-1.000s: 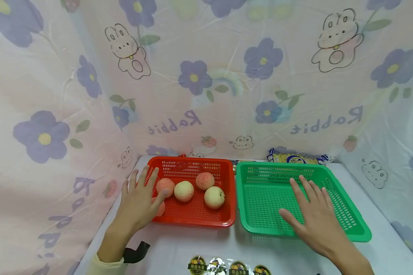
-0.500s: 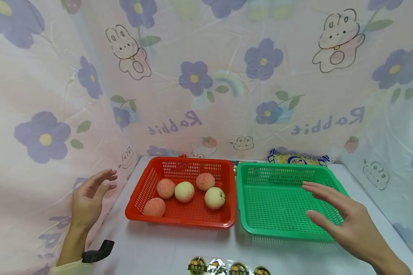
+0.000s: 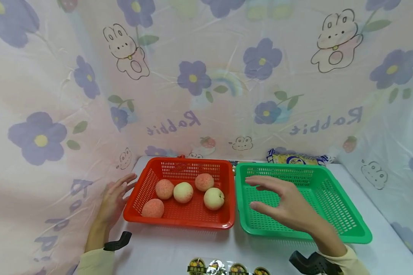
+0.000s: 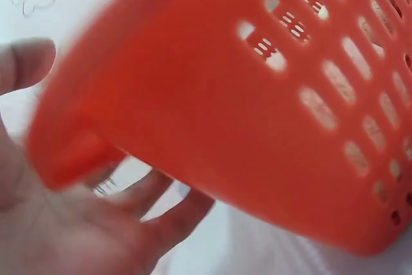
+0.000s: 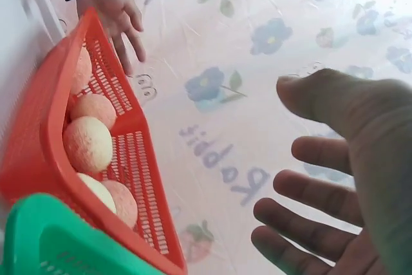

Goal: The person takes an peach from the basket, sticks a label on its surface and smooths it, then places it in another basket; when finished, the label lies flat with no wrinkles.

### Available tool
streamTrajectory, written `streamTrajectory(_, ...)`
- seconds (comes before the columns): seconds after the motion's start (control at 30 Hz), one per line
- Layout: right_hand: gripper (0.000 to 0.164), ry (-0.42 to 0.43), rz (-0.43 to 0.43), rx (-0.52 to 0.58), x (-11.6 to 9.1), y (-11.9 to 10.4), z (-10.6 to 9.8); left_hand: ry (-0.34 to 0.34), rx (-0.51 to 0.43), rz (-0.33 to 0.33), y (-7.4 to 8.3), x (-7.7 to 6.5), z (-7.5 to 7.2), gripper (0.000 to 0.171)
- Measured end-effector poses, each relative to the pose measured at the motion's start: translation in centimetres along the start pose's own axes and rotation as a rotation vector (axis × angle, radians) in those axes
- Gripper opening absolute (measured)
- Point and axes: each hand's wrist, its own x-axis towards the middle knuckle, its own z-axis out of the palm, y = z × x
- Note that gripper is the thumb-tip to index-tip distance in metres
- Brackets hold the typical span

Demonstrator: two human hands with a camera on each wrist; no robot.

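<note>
Left grip, right grip moved inward, both wide; white table under red basket, floral sheet behind.

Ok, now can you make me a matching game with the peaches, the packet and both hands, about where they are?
Things:
1. peaches
2. packet
3. left hand
4. right hand

Places:
A. over the green basket in the head view
B. beside the left edge of the red basket
C. inside the red basket
D. behind the green basket

Right pairs: 1-C, 2-D, 3-B, 4-A
</note>
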Motion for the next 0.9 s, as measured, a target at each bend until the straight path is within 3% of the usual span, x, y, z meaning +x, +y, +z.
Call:
streamTrajectory(0.2,0.048,-0.169,-0.029,0.060,4.0,-0.6,3.2,-0.144,-0.218,-0.155,-2.0,-0.5,-0.3,0.051)
streamTrajectory(0.4,0.043,-0.339,0.010,0.008,7.8,-0.4,6.0,-0.209,-0.325,-0.138,-4.1,0.8,0.3,0.054)
streamTrajectory(0.57,0.046,-0.554,0.072,-0.046,10.5,0.1,7.9,-0.158,-0.321,-0.112,-4.7,1.5,0.9,0.055)
streamTrajectory(0.67,0.050,-0.677,0.158,-0.108,12.1,0.2,8.7,-0.113,-0.298,-0.098,-4.8,2.1,1.2,0.055)
streamTrajectory(0.8,0.053,-0.770,0.259,-0.215,13.6,0.0,10.2,-0.088,-0.333,-0.074,-5.2,2.1,1.3,0.055)
streamTrajectory(0.9,0.051,-0.807,0.284,-0.262,13.9,-0.1,11.6,-0.078,-0.359,-0.081,-5.4,1.5,1.2,0.056)
